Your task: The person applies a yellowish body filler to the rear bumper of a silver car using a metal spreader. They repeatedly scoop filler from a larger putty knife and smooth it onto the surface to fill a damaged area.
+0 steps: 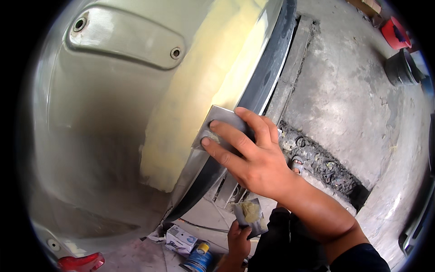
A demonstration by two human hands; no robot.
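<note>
My right hand (258, 156) grips a flat grey metal putty spreader (219, 119), its fingers spread over the plate. The spreader's edge lies against the edge of a beige-grey car panel (108, 104). A broad band of pale yellow body filler (195, 90) coats the panel along this side. Lower down, my left hand (239, 238) pinches a square metal plate (259, 224). Yellow filler (250, 211) is heaped on that plate, which is held apart from the car. Some filler also shows on the spreader between my fingers.
A black trim strip (265, 68) runs along the panel's edge. Below stand a blue can (199, 260) and a white box (181, 240), close to a red tail light (81, 262). A debris-filled trench (326, 167) cuts the concrete floor; black (401, 68) and red (394, 34) buckets stand far right.
</note>
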